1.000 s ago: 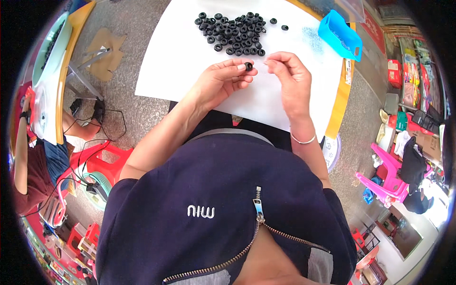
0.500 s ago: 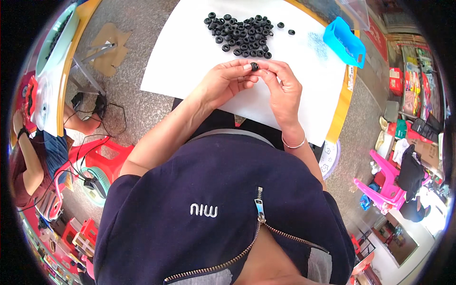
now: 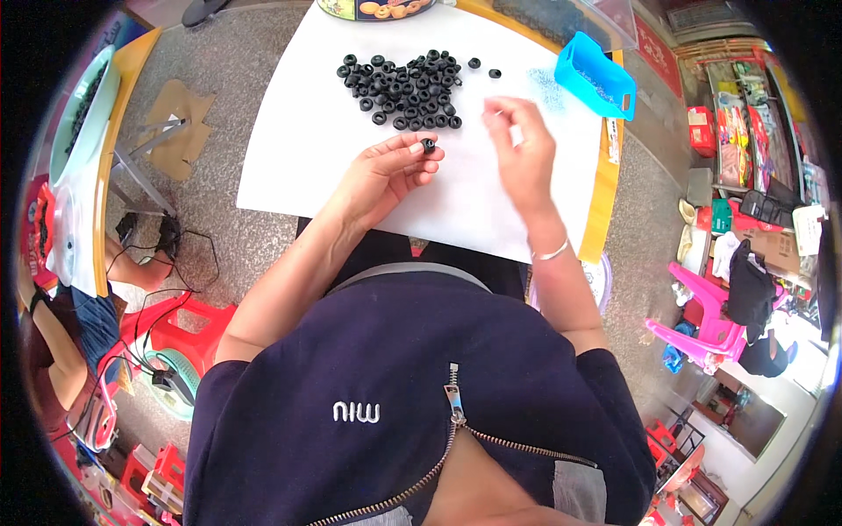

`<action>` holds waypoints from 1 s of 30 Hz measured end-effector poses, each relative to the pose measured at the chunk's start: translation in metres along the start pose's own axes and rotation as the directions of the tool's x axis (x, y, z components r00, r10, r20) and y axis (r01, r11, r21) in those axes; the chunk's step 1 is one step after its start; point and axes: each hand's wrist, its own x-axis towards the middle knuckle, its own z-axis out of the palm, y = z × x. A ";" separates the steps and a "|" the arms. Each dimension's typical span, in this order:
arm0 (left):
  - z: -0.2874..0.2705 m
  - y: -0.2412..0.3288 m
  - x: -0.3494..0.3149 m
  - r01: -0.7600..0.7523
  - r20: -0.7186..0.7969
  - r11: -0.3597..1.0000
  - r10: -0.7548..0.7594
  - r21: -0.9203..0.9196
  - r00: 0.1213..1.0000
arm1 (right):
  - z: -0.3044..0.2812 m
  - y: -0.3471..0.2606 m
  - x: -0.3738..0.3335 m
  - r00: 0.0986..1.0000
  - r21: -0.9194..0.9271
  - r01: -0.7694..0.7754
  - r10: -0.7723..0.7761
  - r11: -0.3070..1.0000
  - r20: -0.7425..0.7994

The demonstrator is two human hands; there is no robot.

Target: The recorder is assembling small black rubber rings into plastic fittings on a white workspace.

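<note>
My left hand [image 3: 386, 175] pinches a small round black piece [image 3: 428, 146] with a hole in its middle between thumb and fingertips. My right hand [image 3: 524, 149] is lifted off to the right, its thumb and forefinger a little apart and nothing visible between them. Beyond the left hand lies a pile of similar black ring-shaped pieces [image 3: 403, 88] on the white tabletop [image 3: 289, 167]. Two loose black pieces [image 3: 485, 68] sit right of the pile. Farther right, a scatter of tiny bluish bits [image 3: 545, 88] lies beside a blue plastic tray [image 3: 596, 74] that holds more of them.
A printed tin or tub [image 3: 377, 7] stands at the far edge, near a clear container [image 3: 570, 22]. To the left is another table with a pale basin [image 3: 92, 114] of dark pieces, a red stool [image 3: 193, 329], cables and a seated person [image 3: 61, 351]. A pink chair [image 3: 702, 316] lies right.
My right hand has let go of the black piece and moved away to the right. The left hand still holds it. The view has shifted, bringing the tin in at the top.
</note>
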 end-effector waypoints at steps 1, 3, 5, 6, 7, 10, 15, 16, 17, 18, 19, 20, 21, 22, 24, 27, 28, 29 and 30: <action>0.000 0.000 0.000 0.000 -0.001 1.000 0.000 0.009 1.000 | -0.007 0.012 0.015 1.000 -0.092 0.013 -0.015 0.996 -0.015; 0.001 0.001 0.000 0.003 0.001 1.000 -0.003 0.011 1.000 | -0.017 0.042 0.041 0.998 -0.263 0.065 -0.063 0.962 0.016; 0.002 0.002 -0.001 0.011 0.003 1.000 -0.011 0.003 1.000 | -0.013 0.059 0.058 0.992 -0.336 0.120 -0.103 0.934 0.067; 0.001 0.002 -0.001 0.010 0.009 1.000 -0.010 0.003 1.000 | -0.009 0.063 0.064 0.988 -0.328 0.146 -0.119 0.933 0.100; 0.000 0.001 0.000 0.011 0.017 1.000 -0.011 0.003 1.000 | -0.007 0.063 0.066 0.982 -0.322 0.171 -0.134 0.931 0.133; -0.002 0.000 0.000 0.009 0.030 1.000 -0.009 0.003 1.000 | 0.016 0.057 0.060 0.967 -0.296 0.190 -0.125 0.936 0.224; 0.001 0.002 -0.001 0.011 0.028 1.000 -0.012 0.014 1.000 | 0.039 0.065 0.054 0.974 -0.276 0.075 -0.011 0.958 0.228; 0.000 0.001 0.000 0.011 0.030 1.000 -0.012 0.007 0.999 | 0.040 0.066 0.054 0.974 -0.275 0.086 -0.022 0.958 0.226; -0.001 0.001 0.001 0.012 0.033 1.000 -0.012 0.001 0.999 | 0.040 0.067 0.054 0.974 -0.274 0.096 -0.033 0.957 0.224; -0.001 0.001 0.001 0.012 0.038 1.000 -0.012 0.000 0.999 | 0.040 0.068 0.053 0.974 -0.274 0.106 -0.044 0.956 0.221; -0.001 0.001 0.000 0.011 0.039 1.000 -0.011 0.000 0.999 | 0.040 0.066 0.053 0.978 -0.214 0.058 -0.013 0.975 0.207; -0.001 0.001 -0.001 0.009 0.040 1.000 -0.009 -0.001 0.999 | 0.038 0.064 0.051 0.981 -0.153 0.009 0.021 0.988 0.195; 0.000 0.002 0.000 0.011 0.038 1.000 -0.011 -0.001 0.999 | 0.036 0.061 0.049 0.981 -0.091 -0.039 0.056 0.995 0.185; 0.000 0.002 0.000 0.013 0.033 1.000 -0.013 -0.001 0.999 | 0.034 0.057 0.047 0.975 0.001 -0.112 0.109 0.994 0.192; -0.001 0.002 0.000 0.013 0.030 1.000 -0.013 -0.005 0.999 | 0.028 0.046 0.042 0.951 0.179 -0.255 0.214 0.950 0.222; -0.003 0.001 0.001 0.009 0.037 1.000 -0.009 -0.012 0.999 | 0.023 0.027 0.030 0.941 0.474 -0.320 0.220 0.820 0.255; -0.003 0.001 0.002 0.008 0.041 1.000 -0.008 -0.013 0.999 | 0.021 0.024 0.026 0.932 0.519 -0.349 0.229 0.780 0.282; -0.004 0.001 0.002 0.008 0.045 1.000 -0.007 -0.013 0.999 | 0.019 0.023 0.022 0.922 0.561 -0.376 0.236 0.738 0.308; -0.003 0.001 0.002 0.008 0.042 1.000 -0.008 -0.012 0.999 | 0.018 0.021 0.017 0.911 0.600 -0.403 0.241 0.691 0.335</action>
